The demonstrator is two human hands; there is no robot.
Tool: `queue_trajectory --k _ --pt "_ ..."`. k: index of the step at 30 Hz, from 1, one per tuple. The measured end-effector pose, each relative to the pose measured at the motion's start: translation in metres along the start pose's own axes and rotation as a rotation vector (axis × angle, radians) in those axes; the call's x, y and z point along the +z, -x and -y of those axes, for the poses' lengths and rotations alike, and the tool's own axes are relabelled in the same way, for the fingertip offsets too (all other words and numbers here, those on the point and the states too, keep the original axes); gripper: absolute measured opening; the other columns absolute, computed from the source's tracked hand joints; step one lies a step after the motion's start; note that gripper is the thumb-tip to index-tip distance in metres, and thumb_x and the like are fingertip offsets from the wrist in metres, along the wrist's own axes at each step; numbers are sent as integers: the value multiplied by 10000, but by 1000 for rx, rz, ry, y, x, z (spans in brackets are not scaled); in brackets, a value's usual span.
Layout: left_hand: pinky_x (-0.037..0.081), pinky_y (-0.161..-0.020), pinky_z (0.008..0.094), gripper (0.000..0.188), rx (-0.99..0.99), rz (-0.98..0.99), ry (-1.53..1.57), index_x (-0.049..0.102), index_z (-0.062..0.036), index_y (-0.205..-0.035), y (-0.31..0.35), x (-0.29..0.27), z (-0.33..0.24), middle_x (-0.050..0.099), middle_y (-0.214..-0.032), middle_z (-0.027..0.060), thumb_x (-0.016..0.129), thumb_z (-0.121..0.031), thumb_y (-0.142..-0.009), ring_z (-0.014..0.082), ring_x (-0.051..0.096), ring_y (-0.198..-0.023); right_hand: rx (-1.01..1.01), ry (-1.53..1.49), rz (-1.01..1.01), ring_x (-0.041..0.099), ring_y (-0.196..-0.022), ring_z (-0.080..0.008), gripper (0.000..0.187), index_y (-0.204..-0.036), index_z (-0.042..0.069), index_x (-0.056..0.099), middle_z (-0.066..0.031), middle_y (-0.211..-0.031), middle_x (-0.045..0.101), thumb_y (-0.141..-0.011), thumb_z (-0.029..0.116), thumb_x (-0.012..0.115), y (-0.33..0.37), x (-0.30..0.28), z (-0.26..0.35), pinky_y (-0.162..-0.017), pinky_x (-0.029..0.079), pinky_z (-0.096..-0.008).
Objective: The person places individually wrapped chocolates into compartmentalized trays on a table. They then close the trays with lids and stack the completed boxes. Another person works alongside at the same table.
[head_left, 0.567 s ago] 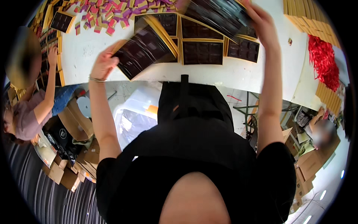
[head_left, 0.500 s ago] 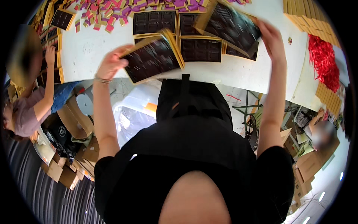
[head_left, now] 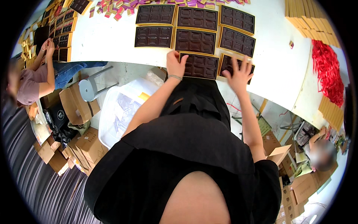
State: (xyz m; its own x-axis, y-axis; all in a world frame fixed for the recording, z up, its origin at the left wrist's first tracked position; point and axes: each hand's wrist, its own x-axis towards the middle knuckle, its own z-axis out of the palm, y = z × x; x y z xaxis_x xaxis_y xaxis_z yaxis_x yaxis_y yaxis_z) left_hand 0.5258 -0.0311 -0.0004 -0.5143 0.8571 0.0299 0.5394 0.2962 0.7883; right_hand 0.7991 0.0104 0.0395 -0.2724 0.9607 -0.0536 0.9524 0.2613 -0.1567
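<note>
Several shallow gold-edged boxes with dark brown moulded trays lie in a grid on the white table before me. My left hand (head_left: 175, 66) is at the left edge of a near box (head_left: 200, 67), its fingers curled outside the edge and its thumb over the tray. Over the near right box (head_left: 226, 64) my right hand (head_left: 239, 72) is spread, partly covering it, with nothing held. Behind these two stand two rows of like boxes, among them a middle box (head_left: 195, 41), a right box (head_left: 236, 41) and a left box (head_left: 153, 36).
Small pink, purple and gold wrapped pieces (head_left: 123, 7) are heaped at the table's far edge. Stacked gold boxes (head_left: 311, 16) and red shredded paper (head_left: 326, 71) lie at the right. A co-worker (head_left: 37, 78) sits at the left by more trays. A clear plastic bin (head_left: 108, 119) stands below.
The boxes I held in both hands are down on the table in the near row. My hands have come closer together, and the right one has let go.
</note>
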Motion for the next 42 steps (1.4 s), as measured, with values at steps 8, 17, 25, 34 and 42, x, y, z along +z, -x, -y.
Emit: queue_trajectory --k 8,17,25,34,42 --pt "363 -847 462 279 382 -130 -233 533 -73 -910 5 11 -13 546 -1028 81 752 -169 -765 316 488 -965 -90 108 104 46 -1434 -444 837 -1489 278 307 -163 -1577 98 -800 674 570 -24 16 21 -904 105 -842" --pt "120 -1035 738 674 581 404 -513 451 -232 -1409 -24 -5 -27 263 -1546 85 620 -520 -823 339 172 -1438 -127 125 56 84 -1428 -448 865 -1489 250 311 -159 -1577 120 -785 662 598 -24 15 21 -912 115 -828" --pt "116 -1030 755 752 119 43 -844 334 -167 -1471 -188 -96 17 302 -1512 138 543 -553 -861 346 176 -1434 -125 187 92 41 -1441 -443 865 -1522 267 235 -152 -1592 69 -829 726 478 -26 22 22 -932 79 -825" --pt "353 -1068 461 1410 -548 -559 -382 67 28 -1488 -515 -252 165 278 -1435 315 772 -728 -529 405 321 -1336 12 155 252 28 -1438 -464 955 -1527 110 178 -213 -1580 49 -849 754 376 -18 17 41 -976 92 -782" --pt "380 -1033 476 1376 -440 -471 -648 90 72 -1464 -589 -274 266 325 -1406 312 790 -671 -540 407 380 -1298 6 78 312 48 -1426 -488 931 -1529 134 180 -247 -1568 39 -849 697 476 -43 10 58 -1017 165 -729"
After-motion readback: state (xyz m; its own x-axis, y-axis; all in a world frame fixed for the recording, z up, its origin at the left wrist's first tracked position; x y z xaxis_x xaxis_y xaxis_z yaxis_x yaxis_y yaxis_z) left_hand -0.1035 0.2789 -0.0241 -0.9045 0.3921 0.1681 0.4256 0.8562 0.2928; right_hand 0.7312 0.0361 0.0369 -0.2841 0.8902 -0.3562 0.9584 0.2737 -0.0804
